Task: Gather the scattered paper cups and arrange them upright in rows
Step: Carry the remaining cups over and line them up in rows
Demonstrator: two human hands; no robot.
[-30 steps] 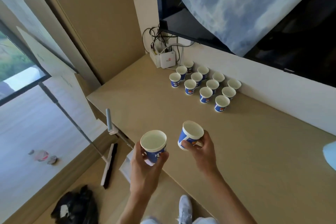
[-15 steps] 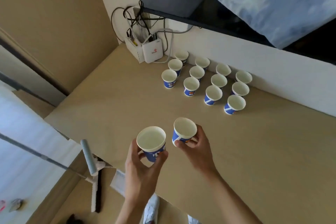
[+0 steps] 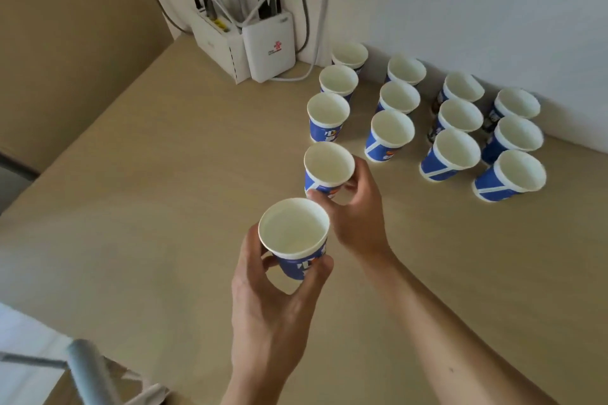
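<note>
Blue-and-white paper cup [image 3: 327,171], pinched in the right hand [image 3: 358,217], hovers just beside the upright rows [image 3: 391,131]; the left hand [image 3: 273,306] grips a second paper cup [image 3: 296,237]. A clumsy set-down could topple light neighbours

**Desk:** What does the frame show of the person?

**Photographer:** Seen from above, the left hand [image 3: 273,316] and right hand [image 3: 357,217], both bare.

**Desk:** And the arms?

**Photographer:** The left forearm [image 3: 253,388] and right forearm [image 3: 444,332] are uncovered all the way to the lower edge.

**Desk:** Any marks?

**Photographer:** One small dark speck [image 3: 451,370] on the right forearm. Faint tendon ridges cross the back of the left hand. The fingers are slender, and the nails are too blurred to describe.
</note>
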